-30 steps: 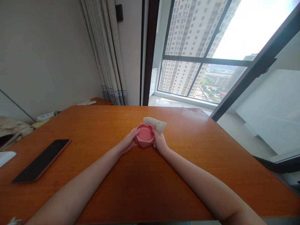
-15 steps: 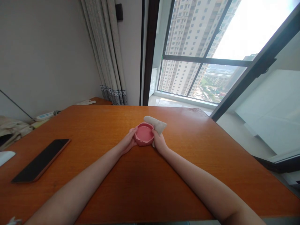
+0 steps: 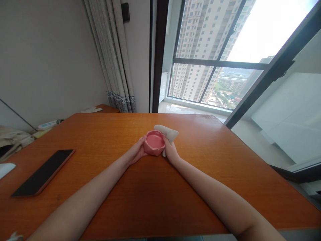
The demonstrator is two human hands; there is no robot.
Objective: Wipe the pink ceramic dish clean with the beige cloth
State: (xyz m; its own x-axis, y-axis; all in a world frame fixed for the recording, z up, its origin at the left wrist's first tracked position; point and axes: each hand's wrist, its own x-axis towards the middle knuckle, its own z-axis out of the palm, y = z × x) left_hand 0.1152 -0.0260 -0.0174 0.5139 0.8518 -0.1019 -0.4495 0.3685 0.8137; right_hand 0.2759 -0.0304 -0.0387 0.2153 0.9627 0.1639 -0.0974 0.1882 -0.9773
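Wooden table (image 3: 112, 134); hands (image 3: 171, 150) hold pink bowl (image 3: 154, 140), right with pale cloth (image 3: 170, 134).

Daylight: 1 window (image 3: 215, 63), sky blown out | wall (image 3: 50, 53) dim | tabletop (image 3: 200, 160) sheen | wide-angle edge stretch

Two hands (image 3: 137, 151) (image 3: 171, 150), one pink bowl (image 3: 154, 147), one cloth (image 3: 170, 133), one phone (image 3: 43, 172)
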